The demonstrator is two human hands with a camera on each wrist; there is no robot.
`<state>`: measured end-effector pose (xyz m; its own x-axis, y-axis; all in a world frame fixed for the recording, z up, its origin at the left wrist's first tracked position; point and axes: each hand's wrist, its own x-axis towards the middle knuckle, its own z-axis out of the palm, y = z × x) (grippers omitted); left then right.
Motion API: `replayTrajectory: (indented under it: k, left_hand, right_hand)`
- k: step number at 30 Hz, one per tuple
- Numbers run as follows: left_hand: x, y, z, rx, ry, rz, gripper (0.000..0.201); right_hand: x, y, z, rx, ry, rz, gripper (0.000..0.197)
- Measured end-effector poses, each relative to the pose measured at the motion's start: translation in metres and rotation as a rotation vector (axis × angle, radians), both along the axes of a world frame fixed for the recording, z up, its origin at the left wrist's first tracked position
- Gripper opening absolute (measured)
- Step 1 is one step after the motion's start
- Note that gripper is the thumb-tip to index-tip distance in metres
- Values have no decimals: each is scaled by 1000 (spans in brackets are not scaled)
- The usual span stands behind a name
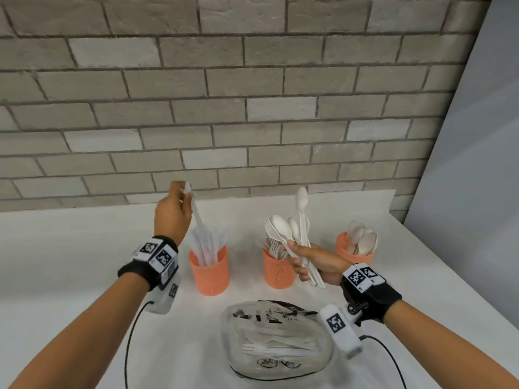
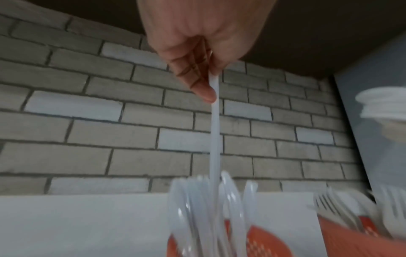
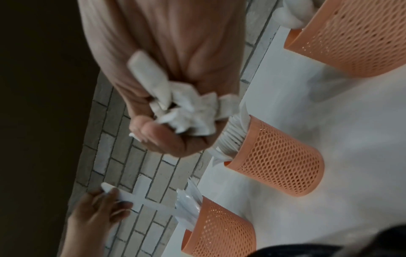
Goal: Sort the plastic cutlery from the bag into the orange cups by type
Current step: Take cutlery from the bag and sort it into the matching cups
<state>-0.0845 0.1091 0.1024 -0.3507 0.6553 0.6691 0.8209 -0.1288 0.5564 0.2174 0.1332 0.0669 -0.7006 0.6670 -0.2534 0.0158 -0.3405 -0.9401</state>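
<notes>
Three orange mesh cups stand in a row on the white table. My left hand (image 1: 179, 197) pinches the handle end of a translucent plastic knife (image 1: 198, 213), whose blade dips among the knives in the left cup (image 1: 209, 272); the same knife (image 2: 214, 132) hangs straight down in the left wrist view. The middle cup (image 1: 278, 272) holds forks, the right cup (image 1: 354, 252) spoons. My right hand (image 1: 304, 265) grips a bunch of cream spoons and forks (image 1: 292, 231), bowls up, in front of the middle cup. A clear bag (image 1: 276, 343) with more cutlery lies near the front edge.
A grey brick wall (image 1: 252, 108) rises right behind the table. A pale panel (image 1: 477, 136) closes the right side. Black cables (image 1: 129, 341) trail from both wrist cameras across the table. Bare table surface (image 1: 70, 248) lies left of the cups.
</notes>
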Motion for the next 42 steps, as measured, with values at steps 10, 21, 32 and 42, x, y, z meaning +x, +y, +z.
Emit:
replayTrajectory:
  k: [10, 21, 32, 42]
  left_hand:
    - [10, -10, -72, -415, 126, 10, 35]
    - [77, -11, -3, -221, -72, -173, 35]
    - [150, 16, 32, -432, -156, -331, 39]
    - [164, 14, 32, -356, -330, -382, 35]
  right_hand:
    - [-6, -2, 4, -28, 18, 29, 26]
    - [-19, -9, -1, 101, -136, -27, 17]
    - [-15, -19, -2, 131, -146, -81, 38]
    - [7, -13, -1, 54, 48, -192, 24]
